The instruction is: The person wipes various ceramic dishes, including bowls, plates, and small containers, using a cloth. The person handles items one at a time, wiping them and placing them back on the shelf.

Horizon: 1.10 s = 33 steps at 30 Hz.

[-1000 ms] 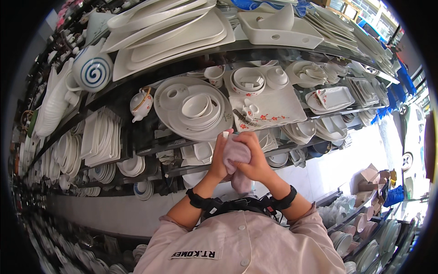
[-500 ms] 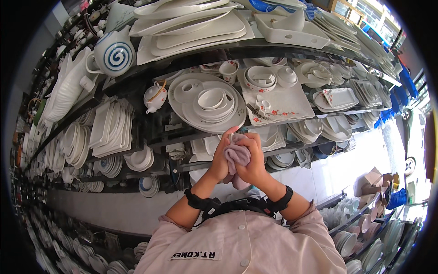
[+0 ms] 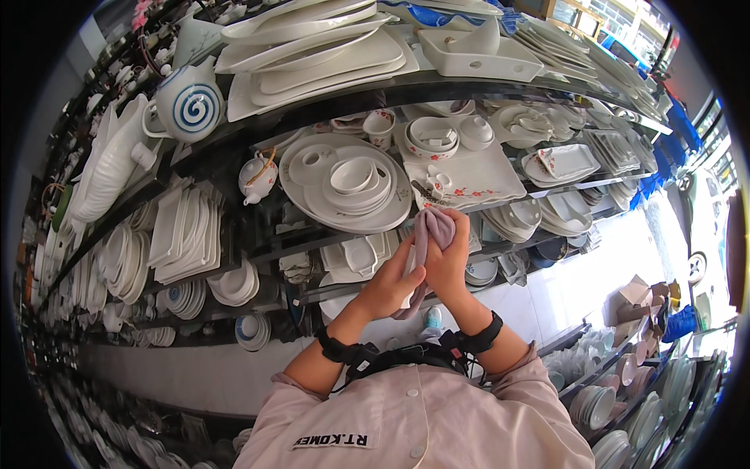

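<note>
Both my hands are closed around a crumpled mauve-grey cloth [image 3: 434, 232] in front of the shelf. My right hand [image 3: 451, 262] grips its upper part, with the fingers wrapped into the folds. Lower and to the left, my left hand [image 3: 388, 288] is closed against the same bundle, and a tail of cloth hangs below it. A sliver of something white shows between the hands, too covered to name. Just beyond them lie a large oval plate [image 3: 301, 187] bearing stacked small bowls [image 3: 353, 175], and a square white plate with red flowers [image 3: 488, 178].
Crowded shelves of white crockery surround me. A small teapot [image 3: 258, 178] stands left of the oval plate; a blue-spiral teapot [image 3: 190, 102] sits above it. Stacked platters [image 3: 328, 74] fill the upper shelf. More dishes [image 3: 594, 406] and a cardboard box [image 3: 634, 293] are at the lower right.
My right hand has moved up and right with the cloth, which now sticks up above the fingers. My left hand has come lower. The view has shifted slightly, and a shoe shows below.
</note>
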Motion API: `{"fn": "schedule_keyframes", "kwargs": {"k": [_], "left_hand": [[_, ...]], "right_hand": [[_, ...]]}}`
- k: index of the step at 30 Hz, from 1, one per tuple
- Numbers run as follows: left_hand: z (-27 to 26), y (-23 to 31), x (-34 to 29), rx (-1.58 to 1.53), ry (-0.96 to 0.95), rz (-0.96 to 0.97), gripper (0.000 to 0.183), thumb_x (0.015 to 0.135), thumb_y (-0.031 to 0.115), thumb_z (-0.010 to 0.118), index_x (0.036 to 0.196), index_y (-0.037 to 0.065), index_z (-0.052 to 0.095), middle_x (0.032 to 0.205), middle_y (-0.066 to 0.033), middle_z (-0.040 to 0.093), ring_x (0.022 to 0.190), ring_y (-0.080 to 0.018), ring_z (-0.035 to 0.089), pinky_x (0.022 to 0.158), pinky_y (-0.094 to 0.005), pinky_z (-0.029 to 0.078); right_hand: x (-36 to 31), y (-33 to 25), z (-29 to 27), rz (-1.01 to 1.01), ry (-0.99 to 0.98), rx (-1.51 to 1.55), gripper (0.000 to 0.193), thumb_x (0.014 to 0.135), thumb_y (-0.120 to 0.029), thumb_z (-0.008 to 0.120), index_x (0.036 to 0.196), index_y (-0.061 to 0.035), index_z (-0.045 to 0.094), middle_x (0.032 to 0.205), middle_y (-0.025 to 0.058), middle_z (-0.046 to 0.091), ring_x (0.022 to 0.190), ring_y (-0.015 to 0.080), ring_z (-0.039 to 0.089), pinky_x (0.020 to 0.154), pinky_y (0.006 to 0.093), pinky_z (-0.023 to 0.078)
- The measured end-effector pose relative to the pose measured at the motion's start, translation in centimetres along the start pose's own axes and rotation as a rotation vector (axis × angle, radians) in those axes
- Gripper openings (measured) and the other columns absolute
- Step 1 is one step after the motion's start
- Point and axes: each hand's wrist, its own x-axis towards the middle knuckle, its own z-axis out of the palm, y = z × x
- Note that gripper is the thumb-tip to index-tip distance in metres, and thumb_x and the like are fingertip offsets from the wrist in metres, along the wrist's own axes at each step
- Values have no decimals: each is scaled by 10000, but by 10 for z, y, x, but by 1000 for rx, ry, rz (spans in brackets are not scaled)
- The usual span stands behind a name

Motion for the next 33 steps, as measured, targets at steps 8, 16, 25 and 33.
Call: {"fn": "schedule_keyframes", "kwargs": {"k": [8, 16, 25, 33], "left_hand": [[-6, -17, -2, -420, 65, -128, 517, 1108, 385, 357, 1474, 22, 385, 1300, -96, 591, 1137, -149, 596, 944, -294, 488], [-5, -4, -3, -525, 31, -83, 537, 1114, 444, 263, 1457, 57, 407, 1186, -68, 625, 913, -121, 635, 761, -273, 527], [-6, 1, 3, -553, -27, -36, 510, 1102, 470, 322, 1358, 54, 466, 935, -41, 589, 721, -115, 596, 632, -247, 489], [-6, -9, 17, -591, 19, -107, 595, 1081, 485, 325, 1468, 49, 444, 976, -102, 676, 634, -162, 627, 524, -275, 486]], "right_hand": [[-7, -8, -12, -246, -170, -182, 419, 788, -1, 717, 1179, -28, 571, 1127, 186, 565, 982, 384, 626, 860, 391, 520], [12, -20, -38, -380, -557, -213, 487, 741, -116, 792, 1211, -142, 664, 1178, 157, 593, 959, 392, 659, 788, 441, 551], [21, -18, -42, -472, -539, -37, 503, 727, -79, 825, 1202, -93, 661, 1192, 195, 586, 983, 398, 649, 840, 436, 546], [15, -24, -44, -465, -423, -206, 476, 683, -79, 751, 1149, -78, 650, 1111, 178, 619, 871, 419, 668, 731, 466, 572]]}}
